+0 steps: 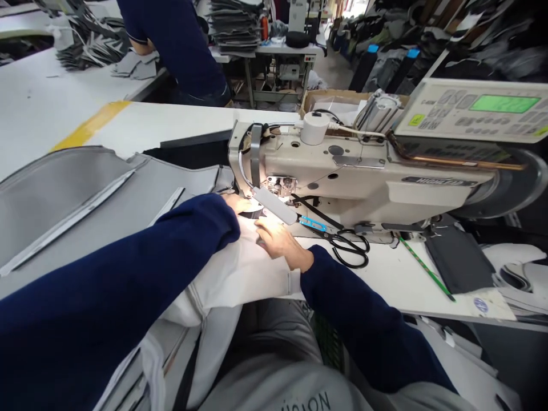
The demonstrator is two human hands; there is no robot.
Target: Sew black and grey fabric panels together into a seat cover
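My left hand (238, 203) peeks out past its dark blue sleeve and lies on the pale fabric (240, 268) just left of the needle area of the beige sewing machine (342, 171); only a few fingers show, resting flat. My right hand (278, 238) presses flat on the same fabric right in front of the presser foot, fingers stretched out. A small dark piece (252, 213) lies between the two hands under the machine's lamp.
Black scissors (346, 244) and a blue thread snip (311, 224) lie right of my right hand. A grey panel (64, 194) spreads to the left. A control box (475, 111) sits at the right. Another person (180, 45) stands at the far table.
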